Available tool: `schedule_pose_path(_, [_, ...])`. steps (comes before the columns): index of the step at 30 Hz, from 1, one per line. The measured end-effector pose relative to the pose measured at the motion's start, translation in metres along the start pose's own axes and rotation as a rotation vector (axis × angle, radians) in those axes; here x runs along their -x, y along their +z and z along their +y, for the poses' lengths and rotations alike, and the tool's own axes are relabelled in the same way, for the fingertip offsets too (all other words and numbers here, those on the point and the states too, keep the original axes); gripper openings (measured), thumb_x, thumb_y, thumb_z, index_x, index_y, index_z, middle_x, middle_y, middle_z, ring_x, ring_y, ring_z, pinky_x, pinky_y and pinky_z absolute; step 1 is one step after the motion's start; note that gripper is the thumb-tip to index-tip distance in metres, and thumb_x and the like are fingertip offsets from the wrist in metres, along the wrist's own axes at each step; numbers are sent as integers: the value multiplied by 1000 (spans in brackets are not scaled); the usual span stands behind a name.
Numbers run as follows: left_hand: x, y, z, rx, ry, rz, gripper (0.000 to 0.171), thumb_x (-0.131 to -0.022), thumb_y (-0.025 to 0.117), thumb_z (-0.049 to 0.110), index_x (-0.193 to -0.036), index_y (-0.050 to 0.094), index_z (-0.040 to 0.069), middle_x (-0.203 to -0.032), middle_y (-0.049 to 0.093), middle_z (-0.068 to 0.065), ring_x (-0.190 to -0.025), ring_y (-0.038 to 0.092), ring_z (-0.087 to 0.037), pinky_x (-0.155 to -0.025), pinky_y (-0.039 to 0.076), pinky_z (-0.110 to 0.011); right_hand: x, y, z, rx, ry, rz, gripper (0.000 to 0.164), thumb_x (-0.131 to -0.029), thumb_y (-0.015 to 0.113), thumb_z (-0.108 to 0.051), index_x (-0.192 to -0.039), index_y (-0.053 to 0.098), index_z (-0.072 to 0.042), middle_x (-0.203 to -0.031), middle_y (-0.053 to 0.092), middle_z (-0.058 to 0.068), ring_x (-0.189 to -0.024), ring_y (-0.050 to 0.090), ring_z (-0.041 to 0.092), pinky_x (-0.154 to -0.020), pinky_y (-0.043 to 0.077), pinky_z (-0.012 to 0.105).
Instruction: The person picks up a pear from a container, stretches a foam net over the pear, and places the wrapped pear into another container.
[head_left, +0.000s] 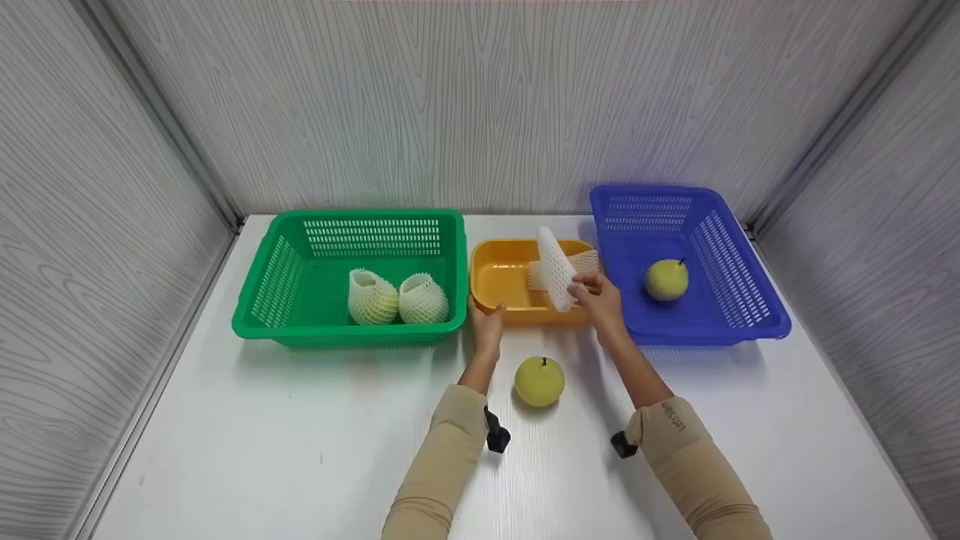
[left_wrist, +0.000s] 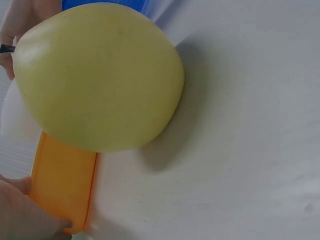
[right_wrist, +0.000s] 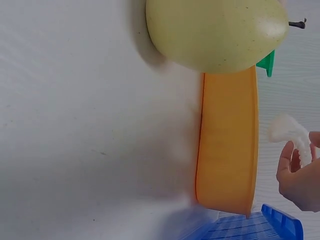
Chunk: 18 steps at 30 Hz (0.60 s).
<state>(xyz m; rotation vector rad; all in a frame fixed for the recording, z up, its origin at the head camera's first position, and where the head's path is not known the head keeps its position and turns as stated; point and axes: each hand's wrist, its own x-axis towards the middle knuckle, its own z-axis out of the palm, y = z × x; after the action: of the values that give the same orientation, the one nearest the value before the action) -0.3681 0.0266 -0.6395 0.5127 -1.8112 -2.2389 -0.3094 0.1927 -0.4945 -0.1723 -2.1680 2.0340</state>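
Note:
My right hand (head_left: 602, 304) pinches a white foam net sleeve (head_left: 555, 270) above the right part of an orange tray (head_left: 499, 283). A second foam net (head_left: 585, 262) lies in that tray, partly hidden behind the raised one. At the tray's front left corner, my left hand (head_left: 487, 328) grips the wall; in the left wrist view its thumb and fingers (left_wrist: 30, 212) close on the orange corner. A bare yellow-green pear (head_left: 539, 381) sits on the table between my forearms, its stem pointing up. The right wrist view also has the held sleeve (right_wrist: 290, 132).
On the left, a green basket (head_left: 255, 300) contains two pears in foam nets (head_left: 373, 300). To the right, a blue basket (head_left: 750, 330) contains one bare pear (head_left: 667, 280). Both baskets flank the orange tray closely. Grain-patterned panels (head_left: 420, 105) enclose the white table (head_left: 300, 435).

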Motion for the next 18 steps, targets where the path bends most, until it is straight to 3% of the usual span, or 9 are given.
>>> schedule_pose_path(5, [-23,2,-30,1,-12,0,81,-83,64,1,-146,14,6,-145,24,-15,-127,31,-24,-99,33,-32,6,-3,-3,-91,-23,4,34,-82,58,10,-114,49,7,-101,51,12,-85,51,16,-70,50,29])
schedule_pose_path(8, [-32,4,-46,-10,31,26,80,-83,66,5,-145,15,5,-143,26,-15,-126,32,-24,-97,34,-31,9,-7,-6,-133,-8,-18,43,-84,58,6,-125,46,5,-108,51,15,-90,52,18,-72,49,27])
schedule_pose_path(11, [-31,4,-45,-7,3,17,82,-84,66,9,-147,13,9,-146,23,-11,-129,28,-21,-101,30,-32,13,-11,-7,-167,28,-26,41,-87,58,2,-126,48,6,-111,53,15,-91,53,17,-75,49,25])
schedule_pose_path(15, [-21,4,-35,-10,21,40,79,-83,68,11,-145,18,8,-144,27,-11,-127,30,-21,-99,32,-30,18,-14,-8,-214,69,-11,38,-88,57,2,-125,49,8,-110,53,15,-91,53,16,-76,48,24])
schedule_pose_path(18, [-7,2,-25,6,118,77,74,-81,71,16,-139,28,6,-138,34,-12,-123,34,-21,-96,33,-25,23,-15,-8,-250,88,-4,38,-88,56,2,-125,47,9,-109,52,16,-92,53,17,-78,47,24])
